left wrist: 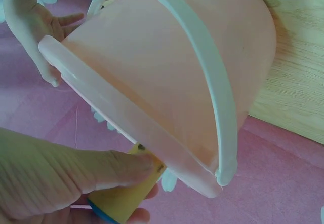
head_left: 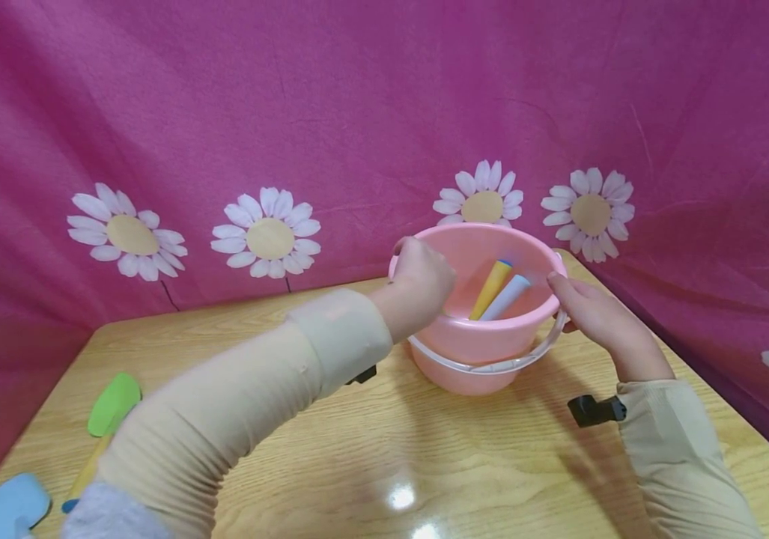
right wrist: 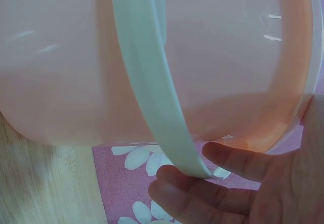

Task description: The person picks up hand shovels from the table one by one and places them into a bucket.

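A pink bucket (head_left: pixel 468 348) stands upright on the table, its white carrying handle (head_left: pixel 492 367) lowered across the front. At the bucket's left rim is my left hand (head_left: pixel 421 284). The left wrist view shows that hand pinching a yellow tool handle (left wrist: pixel 124 201) with a blue end, which reaches past the rim; the tool's far part is hidden. My right hand (head_left: pixel 596 318) holds the right side of the rim, thumb on top and fingers outside by the carrying handle's end. Inside lean another yellow handle (head_left: pixel 490 290) and a light blue handle (head_left: pixel 505 298).
At the table's left lie a toy shovel with a green blade (head_left: pixel 114 404) and yellow handle, and a blue toy shovel (head_left: pixel 10 505), both partly out of sight. A magenta cloth (head_left: pixel 357 112) with daisies hangs along the wooden table's (head_left: pixel 330 449) back and sides.
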`<action>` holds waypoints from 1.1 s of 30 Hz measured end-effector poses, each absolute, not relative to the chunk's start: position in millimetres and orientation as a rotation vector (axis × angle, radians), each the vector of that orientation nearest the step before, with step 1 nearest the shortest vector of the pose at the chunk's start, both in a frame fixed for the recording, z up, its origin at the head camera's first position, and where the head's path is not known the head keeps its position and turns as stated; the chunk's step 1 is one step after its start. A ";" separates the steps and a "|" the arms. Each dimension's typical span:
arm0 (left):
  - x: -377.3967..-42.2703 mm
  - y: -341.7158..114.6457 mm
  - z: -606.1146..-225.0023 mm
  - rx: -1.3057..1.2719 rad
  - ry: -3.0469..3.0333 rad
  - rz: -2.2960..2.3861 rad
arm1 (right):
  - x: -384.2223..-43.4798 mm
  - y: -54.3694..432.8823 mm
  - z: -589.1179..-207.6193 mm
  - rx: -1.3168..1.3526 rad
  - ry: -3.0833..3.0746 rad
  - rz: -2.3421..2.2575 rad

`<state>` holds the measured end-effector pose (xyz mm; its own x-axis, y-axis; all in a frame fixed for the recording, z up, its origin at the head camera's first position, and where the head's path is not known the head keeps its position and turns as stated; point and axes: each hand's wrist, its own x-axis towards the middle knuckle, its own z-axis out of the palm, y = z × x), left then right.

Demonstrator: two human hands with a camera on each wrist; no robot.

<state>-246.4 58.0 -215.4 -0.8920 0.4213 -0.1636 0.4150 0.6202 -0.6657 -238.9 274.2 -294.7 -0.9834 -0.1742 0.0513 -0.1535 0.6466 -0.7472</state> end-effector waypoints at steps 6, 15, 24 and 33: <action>-247.5 54.1 -213.7 -0.738 -2.830 1.102 | -239.8 274.3 -294.4 -0.291 2.835 -1.274; -253.4 34.9 -212.1 -0.774 -2.767 0.969 | -241.2 275.0 -294.7 -0.286 2.824 -1.286; -263.2 16.5 -213.4 -0.848 -2.782 0.739 | -240.3 273.9 -295.2 -0.266 2.804 -1.288; -271.1 11.1 -207.0 -0.753 -2.835 0.575 | -238.3 272.5 -295.6 -0.285 2.808 -1.289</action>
